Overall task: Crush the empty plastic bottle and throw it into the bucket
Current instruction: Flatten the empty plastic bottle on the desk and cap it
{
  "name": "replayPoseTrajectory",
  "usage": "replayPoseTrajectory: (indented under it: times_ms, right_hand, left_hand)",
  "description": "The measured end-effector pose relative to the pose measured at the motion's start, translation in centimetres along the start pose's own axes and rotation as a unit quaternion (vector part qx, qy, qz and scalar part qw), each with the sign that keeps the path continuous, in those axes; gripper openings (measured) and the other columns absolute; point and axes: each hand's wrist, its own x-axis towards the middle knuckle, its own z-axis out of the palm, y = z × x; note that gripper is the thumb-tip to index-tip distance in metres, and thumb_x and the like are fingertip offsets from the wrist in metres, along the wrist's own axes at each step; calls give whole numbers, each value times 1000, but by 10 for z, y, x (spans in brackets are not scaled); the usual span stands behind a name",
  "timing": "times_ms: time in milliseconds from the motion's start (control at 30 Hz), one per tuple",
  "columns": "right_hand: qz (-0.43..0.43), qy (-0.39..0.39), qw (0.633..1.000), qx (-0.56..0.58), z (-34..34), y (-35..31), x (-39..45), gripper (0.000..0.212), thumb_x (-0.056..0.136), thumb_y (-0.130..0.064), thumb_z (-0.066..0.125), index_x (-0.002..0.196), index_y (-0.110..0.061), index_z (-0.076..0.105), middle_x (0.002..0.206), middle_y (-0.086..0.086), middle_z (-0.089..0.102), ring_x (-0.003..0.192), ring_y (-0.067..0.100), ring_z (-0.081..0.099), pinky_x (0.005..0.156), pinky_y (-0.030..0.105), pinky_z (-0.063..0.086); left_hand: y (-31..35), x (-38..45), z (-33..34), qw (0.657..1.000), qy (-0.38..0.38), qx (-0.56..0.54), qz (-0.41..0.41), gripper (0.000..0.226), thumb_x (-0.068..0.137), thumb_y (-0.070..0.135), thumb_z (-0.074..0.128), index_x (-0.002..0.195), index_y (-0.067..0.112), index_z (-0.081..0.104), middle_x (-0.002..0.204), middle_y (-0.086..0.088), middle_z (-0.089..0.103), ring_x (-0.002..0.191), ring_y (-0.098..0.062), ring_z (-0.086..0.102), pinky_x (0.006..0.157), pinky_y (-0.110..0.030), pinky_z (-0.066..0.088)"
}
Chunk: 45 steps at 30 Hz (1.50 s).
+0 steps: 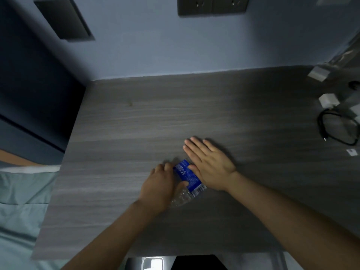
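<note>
Your plastic bottle [188,178] lies on its side on the grey wood-grain table [148,117], near the table's front half and roughly in the middle, with its blue label facing up and its clear ribbed end pointing back toward you. Your right hand [209,164] lies flat on it, palm down and fingers stretched out and spread, covering the bottle's far end and right flank. Your left hand [158,187] is curled around the bottle's left side, thumb across the label's near edge, so both hands touch the bottle and sit close together with only the label showing between them. The bottle's cap is hidden under your right palm. Far off at the table's right edge lie a black cable [338,127] and a small white charger [329,100], well apart from your hands. Two dark wall sockets [212,5] sit on the blue wall behind the table.
</note>
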Motion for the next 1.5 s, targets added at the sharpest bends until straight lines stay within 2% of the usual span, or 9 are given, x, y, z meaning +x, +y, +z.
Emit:
replayPoseTrajectory:
  times_ms: [100, 233, 433, 700, 833, 1067, 1167, 1367, 1500]
  right_hand:
    - [-7, -2, 1000, 7, 1, 1, -1, 63, 91, -43, 3, 144, -9, 1, 157, 8, 5, 145, 23, 0, 118, 40, 2]
    - [-12, -1, 1000, 3, -1, 2, -2, 64, 90, -42, 3, 145, -9, 5, 157, 9, 8, 145, 24, 3, 118, 42, 5]
    - [-17, -3, 1000, 6, -4, 3, -2, 61, 94, -43, 10, 145, -10, 5, 157, 8, 8, 145, 23, 2, 119, 40, 4]
    - [-37, -7, 999, 36, -14, 5, -7, 60, 94, -46, 18, 145, -16, 9, 158, 4, 7, 145, 18, 0, 117, 36, -4]
    - [26, 42, 993, 107, -26, 8, -19, 59, 93, -45, 24, 145, -19, 14, 158, 1, 9, 145, 14, -1, 113, 33, -8]
    - [233, 210, 902, 296, -27, 27, -82, 35, 85, -17, 60, 117, -4, 59, 128, 17, 58, 120, 32, 52, 102, 38, 40]
    - [256, 149, 896, 332, -18, 31, -112, 32, 79, -22, 67, 106, -3, 65, 111, 17, 64, 103, 33, 61, 90, 41, 49]
    - [287, 8, 913, 290, -5, 32, -144, 60, 66, -48, 73, 112, -12, 58, 115, 8, 54, 104, 26, 56, 89, 38, 48]
    - [284, -15, 918, 277, 1, 35, -151, 40, 69, -25, 71, 103, -8, 58, 111, 13, 54, 102, 30, 54, 86, 35, 45]
  left_hand:
    - [-4, 4, -10, 995, -56, -88, 9, 55, 81, 43, 60, 126, 15, 44, 113, -8, 64, 99, -23, 62, 81, -31, 49]
    - [-10, 10, -23, 978, -132, -162, 19, 13, 78, 39, 65, 72, 31, 57, 66, 8, 65, 57, -1, 62, 49, -7, 42]
    - [-14, 12, -34, 917, -266, -296, -28, 10, 76, 14, 71, 80, 17, 62, 73, -3, 71, 52, -2, 66, 47, -13, 53]
    - [-15, 6, -26, 898, -254, -354, -55, 17, 73, 6, 73, 77, 17, 60, 51, 1, 71, 51, -9, 69, 46, -17, 54]
    - [-15, -3, -23, 886, -236, -393, -67, 12, 71, 6, 74, 74, 12, 65, 52, 2, 72, 51, -10, 69, 47, -16, 54]
    - [-15, -12, -28, 851, -203, -474, -96, 8, 74, 13, 73, 79, 11, 67, 62, 1, 76, 60, -12, 72, 50, -19, 56]
    - [-11, -15, -28, 824, -193, -518, -123, 7, 75, 12, 72, 80, 11, 67, 61, 1, 76, 58, -12, 72, 47, -18, 55]
    - [-1, -17, -25, 792, -165, -570, -143, 7, 77, 9, 69, 77, 15, 65, 58, 2, 75, 54, -10, 70, 44, -17, 52]
    - [1, -18, -22, 771, -151, -602, -140, 7, 78, 10, 67, 77, 16, 65, 60, 2, 75, 57, -9, 71, 45, -16, 53]
